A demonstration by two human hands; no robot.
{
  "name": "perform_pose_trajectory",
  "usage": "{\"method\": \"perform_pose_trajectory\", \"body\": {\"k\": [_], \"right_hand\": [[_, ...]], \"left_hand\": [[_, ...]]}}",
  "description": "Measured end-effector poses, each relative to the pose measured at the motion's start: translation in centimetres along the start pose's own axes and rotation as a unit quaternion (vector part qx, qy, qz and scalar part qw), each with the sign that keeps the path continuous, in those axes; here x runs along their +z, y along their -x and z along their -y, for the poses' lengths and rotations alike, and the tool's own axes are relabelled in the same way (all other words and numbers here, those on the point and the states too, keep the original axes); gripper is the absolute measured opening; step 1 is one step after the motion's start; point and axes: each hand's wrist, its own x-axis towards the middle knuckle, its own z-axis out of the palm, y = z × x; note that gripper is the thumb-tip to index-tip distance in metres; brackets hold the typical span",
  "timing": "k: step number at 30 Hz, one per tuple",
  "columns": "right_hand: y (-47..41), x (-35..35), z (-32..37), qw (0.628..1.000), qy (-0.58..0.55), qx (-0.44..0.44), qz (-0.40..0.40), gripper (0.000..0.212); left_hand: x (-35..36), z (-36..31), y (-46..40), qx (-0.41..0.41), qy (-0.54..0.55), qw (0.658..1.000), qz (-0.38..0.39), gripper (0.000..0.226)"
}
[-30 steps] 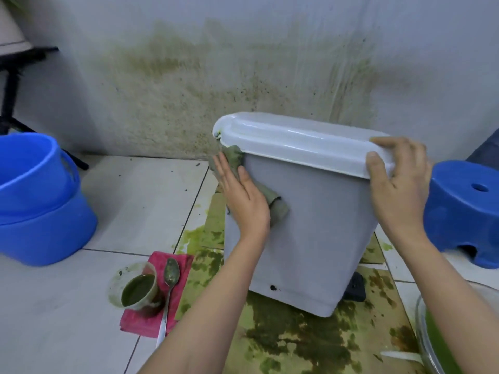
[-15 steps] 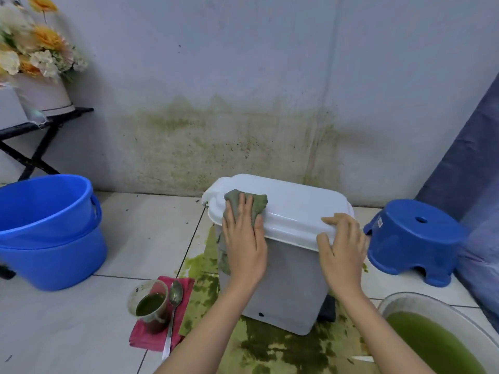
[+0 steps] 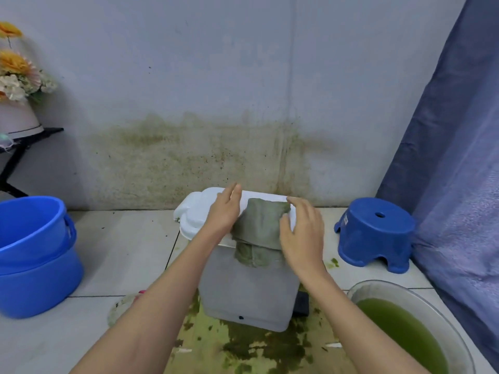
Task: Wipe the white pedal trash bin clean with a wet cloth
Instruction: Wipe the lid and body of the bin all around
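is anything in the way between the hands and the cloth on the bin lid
Nothing visible. The cloth lies draped over the bin's lid and front edge, with the left hand and right hand right at its two sides.

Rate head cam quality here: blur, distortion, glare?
Head view: soft, flat light with no harsh glare; wide-angle bending bows the blue curtain at the right edge; overall slightly soft, with the cloth and white bin still readable; both hands mildly blurred.

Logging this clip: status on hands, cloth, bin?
Left hand flat on lid, right hand at cloth. Cloth draped over bin front. Nothing in the way.
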Motion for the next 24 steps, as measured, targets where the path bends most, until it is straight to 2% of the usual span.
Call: {"method": "perform_pose_trajectory", "body": {"k": [2, 4, 6, 8, 10, 12, 14, 16, 19, 21, 24], "right_hand": [[-0.6, 2.4, 1.8, 0.99, 0.08, -0.066, 0.098, 0.039], [-1.1, 4.6, 2.3, 0.967, 0.159, -0.08, 0.181, 0.047], [-1.2, 5.8, 1.4, 0.946, 0.232, -0.084, 0.211, 0.053], [-0.4, 5.6, -0.1, 0.943, 0.252, -0.098, 0.195, 0.055], [1.0, 4.5, -1.7, 0.956, 0.238, -0.1, 0.14, 0.055], [2.3, 3.1, -3.4, 0.966, 0.235, -0.082, 0.073, 0.056], [2.3, 2.0, -5.1, 0.979, 0.195, -0.025, 0.061, 0.063], [0.7, 1.6, -6.5, 0.992, 0.065, 0.058, 0.087, 0.062], [-2.6, 1.2, -7.6, 0.97, -0.126, 0.178, 0.11, 0.046], [-2.9, 1.0, -7.7, 0.96, -0.167, 0.198, 0.108, 0.044], [0.8, 1.4, -7.1, 0.966, -0.203, 0.154, 0.049, 0.045]], "left_hand": [[-0.2, 1.4, -0.3, 0.02, -0.022, 0.999, -0.022, 0.047], [0.0, 2.9, -0.3, 0.064, -0.06, 0.996, -0.022, 0.046], [0.2, 4.2, -0.3, 0.119, -0.136, 0.983, -0.016, 0.046], [0.6, 5.2, -0.2, 0.167, -0.23, 0.958, -0.03, 0.046], [1.2, 5.8, 0.1, 0.198, -0.312, 0.927, -0.067, 0.048], [2.0, 5.8, 0.7, 0.206, -0.347, 0.909, -0.104, 0.055], [2.4, 5.7, 0.7, 0.207, -0.362, 0.9, -0.127, 0.062], [2.7, 5.6, 0.4, 0.202, -0.378, 0.893, -0.138, 0.067], [3.2, 5.2, 0.1, 0.181, -0.392, 0.891, -0.139, 0.063], [3.5, 4.9, 0.2, 0.172, -0.39, 0.892, -0.149, 0.065], [3.8, 4.8, 0.8, 0.176, -0.375, 0.893, -0.176, 0.063]]}}
